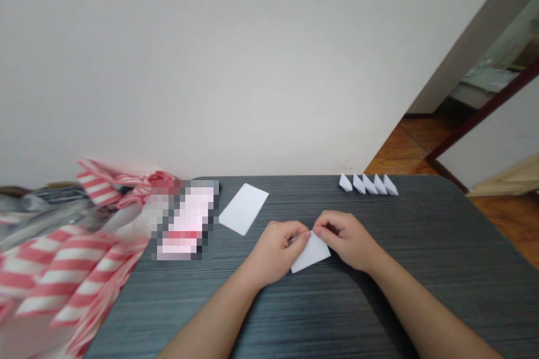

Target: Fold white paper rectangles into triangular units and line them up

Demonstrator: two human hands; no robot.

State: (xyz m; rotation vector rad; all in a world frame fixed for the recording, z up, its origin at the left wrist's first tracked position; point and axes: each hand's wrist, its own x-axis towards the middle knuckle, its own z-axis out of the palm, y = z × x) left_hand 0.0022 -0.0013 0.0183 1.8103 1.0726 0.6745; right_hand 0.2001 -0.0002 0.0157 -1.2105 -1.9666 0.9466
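Both hands meet over a partly folded piece of white paper (312, 255) in the middle of the dark table. My left hand (281, 251) is closed, pinching the paper near its far point between thumb and index finger. From the other side, my right hand (346, 240) pinches the same point, its thumb and index finger pressed together. The paper's lower part spreads out below the fingertips, and my left hand hides some of its left side. A flat white sheet of paper (244, 209) lies beyond my left hand.
Several small folded paper pieces (369, 184) stand in a row at the table's far edge. A pixelated pink and white object (189, 219) lies at left. Red-and-white striped cloth (63, 275) is heaped beside the table (438, 258). A pale wall (252, 67) rises behind.
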